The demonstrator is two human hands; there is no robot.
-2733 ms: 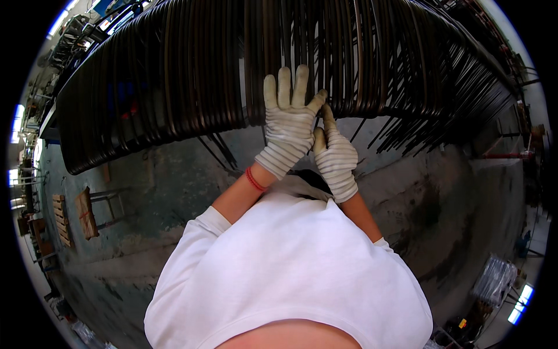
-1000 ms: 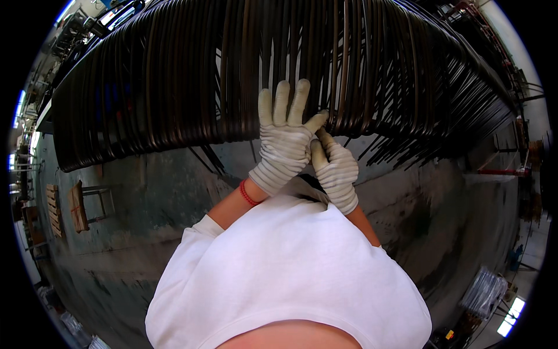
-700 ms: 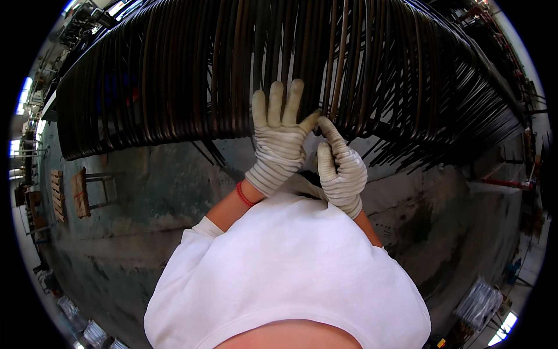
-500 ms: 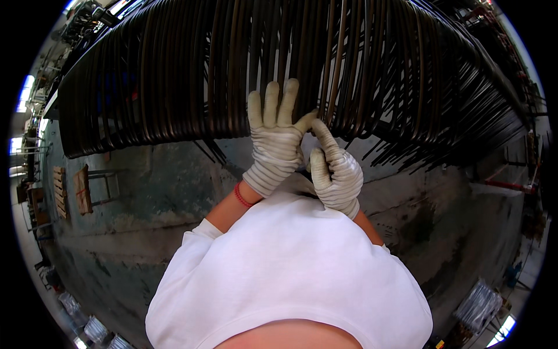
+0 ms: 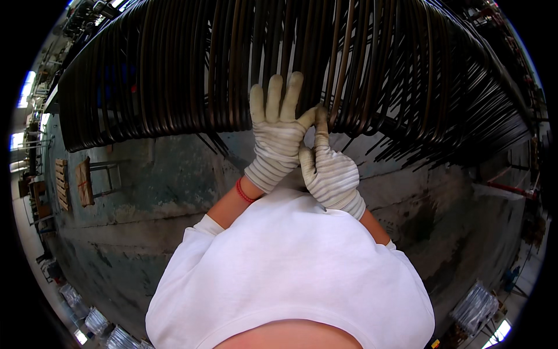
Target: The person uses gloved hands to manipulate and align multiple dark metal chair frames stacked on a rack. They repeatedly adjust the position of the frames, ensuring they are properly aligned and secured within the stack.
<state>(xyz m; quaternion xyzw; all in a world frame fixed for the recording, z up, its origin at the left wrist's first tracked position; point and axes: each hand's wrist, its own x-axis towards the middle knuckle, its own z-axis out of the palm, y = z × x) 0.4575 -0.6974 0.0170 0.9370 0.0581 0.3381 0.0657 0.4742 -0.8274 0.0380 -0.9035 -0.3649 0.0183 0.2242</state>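
A long row of dark bent metal rods (image 5: 174, 75) hangs side by side in front of me, their rounded lower bends toward me. My left hand (image 5: 276, 134), in a whitish ribbed work glove, lies open against the rods near the middle, fingers stretched and spread upward. Its thumb points right and meets the index fingertip of my right hand (image 5: 332, 171), gloved alike. That right index finger is stretched up to the rods' lower bends, with the thumb apart from it. The other right fingers are mostly hidden, and nothing shows in the grip.
Loose rod ends (image 5: 418, 151) stick out low on the right. On the floor at the left stand a wooden pallet (image 5: 61, 185) and a stand with a brown board (image 5: 85, 182). Wrapped bundles (image 5: 475, 305) lie at the lower right, and a red bar (image 5: 504, 189) is at the far right.
My right hand has turned more upright; its index finger has straightened and its thumb has shifted left toward my left wrist. The left hand stays spread on the rods, nearly unmoved.
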